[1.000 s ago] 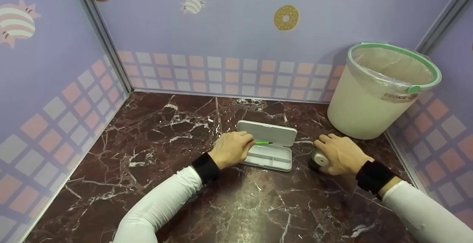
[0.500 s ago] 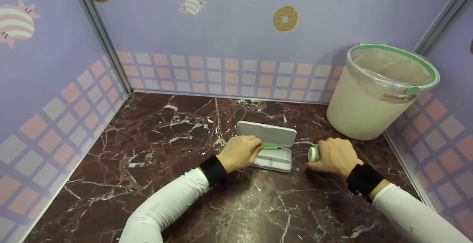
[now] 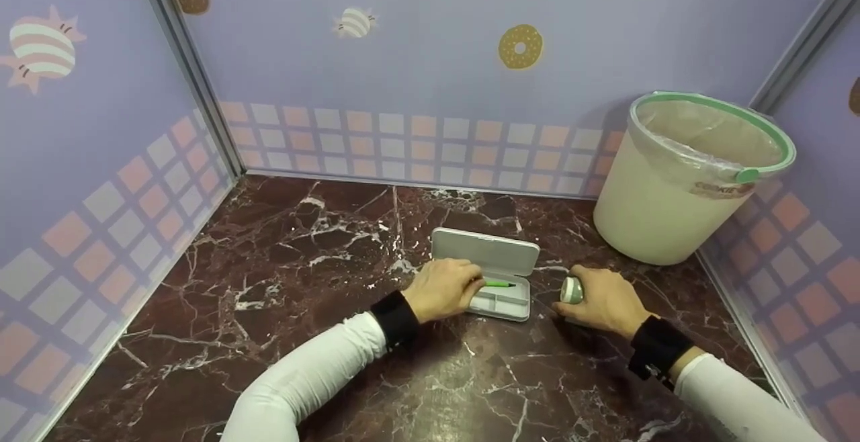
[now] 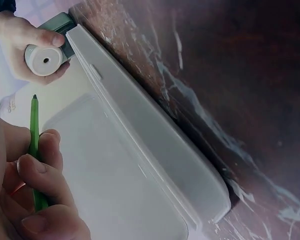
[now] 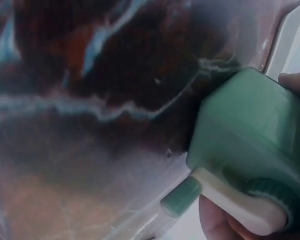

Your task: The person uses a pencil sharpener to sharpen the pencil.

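My left hand [image 3: 443,289] pinches a green pencil [image 3: 498,285] over the open pencil case [image 3: 485,248]. In the left wrist view the pencil's dark tip points up, towards the sharpener. My right hand [image 3: 606,299] grips a green crank pencil sharpener [image 5: 250,130], right of the case. Its pale round front [image 4: 44,61], with a small hole, faces left towards the pencil, and a gap separates the two. The right wrist view shows the sharpener's pale crank arm [image 5: 235,202] with a green knob [image 5: 181,196]. Part of the case is hidden behind my left hand.
A pale bin [image 3: 645,207] with a green rim and clear liner stands in the back right corner. Patterned wall panels [image 3: 403,79] enclose the dark marble table [image 3: 309,334] at the back and sides. Small white specks lie left of the case.
My left hand has moved right with the pencil, across the case. My right hand has turned the sharpener so its holed front faces left. The head view has tilted up slightly.
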`<action>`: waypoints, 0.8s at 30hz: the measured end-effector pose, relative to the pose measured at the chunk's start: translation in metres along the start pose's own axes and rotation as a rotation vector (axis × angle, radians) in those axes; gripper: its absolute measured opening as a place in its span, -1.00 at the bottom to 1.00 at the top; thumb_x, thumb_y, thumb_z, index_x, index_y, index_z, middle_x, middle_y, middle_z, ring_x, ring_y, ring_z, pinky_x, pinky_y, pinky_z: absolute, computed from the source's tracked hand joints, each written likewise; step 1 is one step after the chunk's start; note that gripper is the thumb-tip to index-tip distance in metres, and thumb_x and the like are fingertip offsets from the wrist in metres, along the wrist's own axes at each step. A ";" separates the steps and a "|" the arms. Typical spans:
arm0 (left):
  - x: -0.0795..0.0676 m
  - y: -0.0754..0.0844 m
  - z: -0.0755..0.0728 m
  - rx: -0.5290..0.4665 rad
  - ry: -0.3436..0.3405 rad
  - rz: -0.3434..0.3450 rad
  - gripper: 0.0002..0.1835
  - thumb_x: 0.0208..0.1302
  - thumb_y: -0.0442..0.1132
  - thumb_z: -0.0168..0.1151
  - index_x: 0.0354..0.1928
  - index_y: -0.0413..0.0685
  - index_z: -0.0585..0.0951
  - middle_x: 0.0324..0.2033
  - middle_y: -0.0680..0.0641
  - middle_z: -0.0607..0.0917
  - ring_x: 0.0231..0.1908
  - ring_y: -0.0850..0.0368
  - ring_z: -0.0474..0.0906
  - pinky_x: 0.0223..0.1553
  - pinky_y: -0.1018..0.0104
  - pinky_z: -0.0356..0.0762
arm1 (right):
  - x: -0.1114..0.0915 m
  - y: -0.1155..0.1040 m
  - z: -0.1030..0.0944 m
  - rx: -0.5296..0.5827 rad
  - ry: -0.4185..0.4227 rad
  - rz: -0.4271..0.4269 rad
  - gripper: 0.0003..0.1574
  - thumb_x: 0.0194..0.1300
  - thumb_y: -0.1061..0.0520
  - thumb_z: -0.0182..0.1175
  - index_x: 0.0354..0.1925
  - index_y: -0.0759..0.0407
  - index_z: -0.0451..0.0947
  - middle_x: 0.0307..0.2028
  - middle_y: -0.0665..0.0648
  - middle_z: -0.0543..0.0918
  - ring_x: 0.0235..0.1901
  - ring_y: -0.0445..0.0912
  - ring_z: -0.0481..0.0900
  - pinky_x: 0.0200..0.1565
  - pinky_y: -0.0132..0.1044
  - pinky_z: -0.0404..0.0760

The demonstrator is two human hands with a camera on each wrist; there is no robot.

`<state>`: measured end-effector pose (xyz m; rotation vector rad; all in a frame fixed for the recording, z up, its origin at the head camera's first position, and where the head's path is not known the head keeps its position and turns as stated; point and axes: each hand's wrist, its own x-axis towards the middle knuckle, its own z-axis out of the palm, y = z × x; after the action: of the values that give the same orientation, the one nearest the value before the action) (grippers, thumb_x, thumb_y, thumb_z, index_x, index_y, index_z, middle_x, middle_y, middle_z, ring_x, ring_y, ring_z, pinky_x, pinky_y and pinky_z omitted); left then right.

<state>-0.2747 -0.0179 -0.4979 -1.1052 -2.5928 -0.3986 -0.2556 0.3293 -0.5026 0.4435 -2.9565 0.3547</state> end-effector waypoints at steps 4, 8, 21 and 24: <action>0.002 0.003 0.005 0.001 -0.016 -0.013 -0.76 0.61 0.02 0.31 -0.13 0.05 0.77 -0.29 0.06 0.85 -0.38 0.14 0.74 -0.33 0.26 0.73 | -0.001 0.001 0.002 0.042 0.007 -0.021 -0.38 0.14 -0.28 0.66 -0.15 0.05 0.57 -0.42 -0.01 0.70 -0.46 -0.09 0.62 -0.44 -0.14 0.56; 0.007 0.007 0.009 -0.026 -0.036 -0.023 -0.79 0.56 -0.01 0.30 -0.13 0.06 0.78 -0.27 0.05 0.86 -0.34 0.11 0.78 -0.28 0.21 0.77 | -0.002 0.002 -0.001 0.058 -0.001 -0.037 -0.38 0.14 -0.24 0.68 -0.14 0.06 0.57 -0.41 -0.01 0.70 -0.45 -0.10 0.61 -0.42 -0.15 0.57; 0.025 0.016 0.023 -0.059 -0.115 0.035 -0.77 0.65 -0.05 0.25 -0.13 0.01 0.77 -0.23 0.01 0.88 -0.23 0.09 0.83 -0.07 0.20 0.82 | -0.002 0.003 0.001 0.126 0.007 -0.095 -0.36 -0.01 -0.10 0.78 -0.16 0.11 0.62 -0.40 0.00 0.74 -0.43 -0.17 0.61 -0.36 -0.23 0.58; 0.029 0.019 0.024 -0.051 -0.115 0.053 -0.77 0.65 -0.06 0.25 -0.12 0.01 0.77 -0.23 0.01 0.87 -0.23 0.09 0.82 -0.06 0.20 0.82 | -0.001 0.003 -0.001 0.129 -0.010 -0.087 -0.31 -0.04 -0.12 0.81 -0.11 0.12 0.64 -0.36 0.01 0.76 -0.40 -0.16 0.64 -0.33 -0.21 0.61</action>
<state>-0.2843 0.0224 -0.5065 -1.2458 -2.6592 -0.4028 -0.2560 0.3330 -0.5025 0.5881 -2.9231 0.5368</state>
